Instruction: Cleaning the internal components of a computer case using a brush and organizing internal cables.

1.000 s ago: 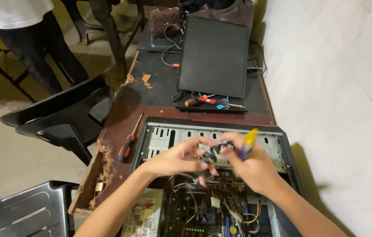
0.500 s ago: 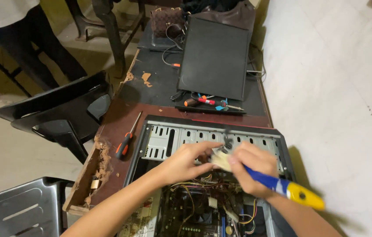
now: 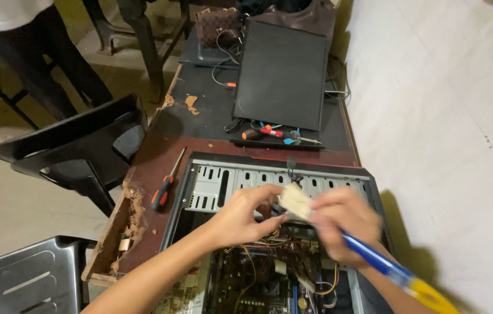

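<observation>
Over the open computer case [image 3: 269,174], the right hand [image 3: 342,224] grips a blue-handled brush [image 3: 374,261]; the left hand [image 3: 246,212] pinches a cable there. A red-and-black screwdriver [image 3: 165,187] lies beside, black panel [image 3: 281,72] behind.

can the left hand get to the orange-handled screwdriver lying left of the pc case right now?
Probably yes. The orange-handled screwdriver lies in the open on the table, just left of the case, with nothing on it. The left hand is over the case, close by, but pinching something small, so it would likely have to let go first.
</observation>
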